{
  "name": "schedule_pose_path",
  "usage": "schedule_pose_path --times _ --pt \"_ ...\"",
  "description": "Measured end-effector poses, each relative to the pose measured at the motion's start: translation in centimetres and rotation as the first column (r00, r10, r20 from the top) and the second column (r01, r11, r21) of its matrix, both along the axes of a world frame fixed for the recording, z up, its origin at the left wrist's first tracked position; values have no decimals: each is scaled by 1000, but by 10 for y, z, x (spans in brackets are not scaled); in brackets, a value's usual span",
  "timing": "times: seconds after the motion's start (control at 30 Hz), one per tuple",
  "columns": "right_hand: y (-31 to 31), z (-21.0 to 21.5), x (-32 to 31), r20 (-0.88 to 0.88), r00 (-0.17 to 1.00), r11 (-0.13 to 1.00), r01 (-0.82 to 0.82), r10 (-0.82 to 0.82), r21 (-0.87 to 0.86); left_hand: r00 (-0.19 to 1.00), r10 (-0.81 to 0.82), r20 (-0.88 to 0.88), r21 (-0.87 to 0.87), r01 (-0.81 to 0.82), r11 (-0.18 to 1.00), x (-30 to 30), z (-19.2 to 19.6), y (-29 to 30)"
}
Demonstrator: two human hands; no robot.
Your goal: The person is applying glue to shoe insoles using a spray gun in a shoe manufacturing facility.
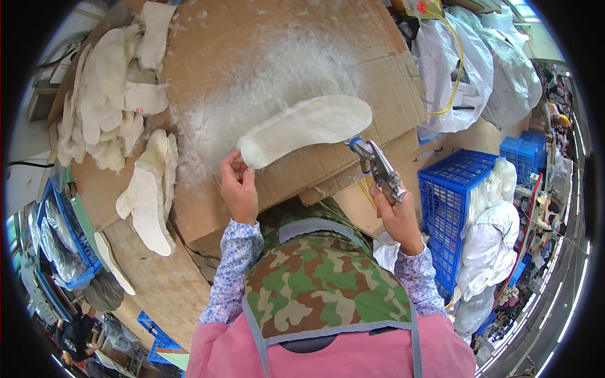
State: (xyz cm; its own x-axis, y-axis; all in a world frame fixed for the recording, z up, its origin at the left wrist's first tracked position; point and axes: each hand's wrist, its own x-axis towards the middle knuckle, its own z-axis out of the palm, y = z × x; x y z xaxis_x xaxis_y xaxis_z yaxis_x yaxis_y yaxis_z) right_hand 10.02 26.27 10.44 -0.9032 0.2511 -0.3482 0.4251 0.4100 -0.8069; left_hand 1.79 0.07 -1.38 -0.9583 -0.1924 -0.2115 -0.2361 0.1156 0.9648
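Observation:
A long white fleecy insole (309,124) lies across the cardboard in front of me, its wide end to the right. My left hand (239,186) pinches its narrow left end between thumb and fingers. In my right hand (396,211) is a metal spray gun (380,167) with a blue collar at its front. The gun's tip points up and left, close to the insole's right lower edge. A thin yellow hose is partly visible beside the gun. Loose white fluff (283,69) covers the cardboard behind the insole.
Stacked fleecy insoles (104,88) lie at the far left, with a smaller pile (148,201) nearer and a single insole (115,263) by the table edge. To the right stand a blue plastic crate (449,214) and white bags (491,246). A yellow hose (455,69) hangs at the far right.

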Motion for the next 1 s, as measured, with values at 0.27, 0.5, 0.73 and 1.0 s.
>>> schedule_pose_path --times 0.27,0.5,0.73,1.0 --pt "-10 9 -1 20 983 978 185 -184 -96 996 87 -13 300 -79 951 -6 43 -13" --pt "-8 4 -1 -111 988 987 97 -112 -131 934 358 -22 676 -249 693 8 146 -101" --pt "-56 13 -21 -77 991 974 -123 110 -188 645 727 -235 647 -455 612 74 181 -256" --pt "-121 12 -27 -81 970 954 -239 227 -182 270 955 -122 564 -773 290 209 21 -451"
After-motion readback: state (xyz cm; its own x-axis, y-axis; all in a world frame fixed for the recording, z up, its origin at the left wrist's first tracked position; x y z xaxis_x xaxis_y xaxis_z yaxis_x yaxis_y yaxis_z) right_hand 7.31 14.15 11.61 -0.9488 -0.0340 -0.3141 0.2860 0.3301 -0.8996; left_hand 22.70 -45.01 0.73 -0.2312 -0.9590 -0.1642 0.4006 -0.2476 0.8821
